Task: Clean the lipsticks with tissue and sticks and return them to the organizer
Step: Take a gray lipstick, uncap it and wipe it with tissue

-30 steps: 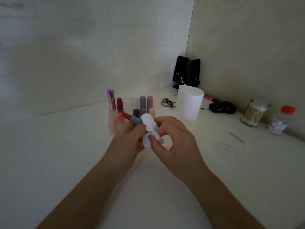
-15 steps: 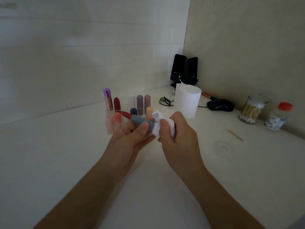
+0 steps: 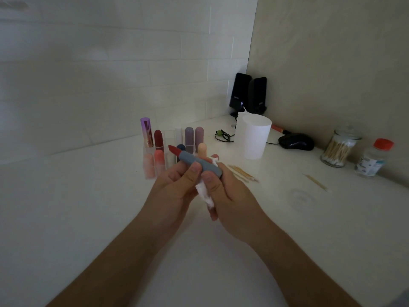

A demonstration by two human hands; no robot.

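- My left hand grips grey lipstick; right hand now pinches its near end, tissue bunched in palm.
- Tissue moved off barrel end: wiping likely done, organizer next.

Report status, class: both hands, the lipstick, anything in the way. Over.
Left hand gripping grey lipstick, red tip exposed. Right hand clutching tissue against its base. Organizer behind, nothing blocking it.

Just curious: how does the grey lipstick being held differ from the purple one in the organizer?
The grey lipstick shows a bare red tip; the purple lipstick shows none. The grey one is tilted, gripped by the left hand and right hand; the purple one stands upright in the organizer. Both are tubes.
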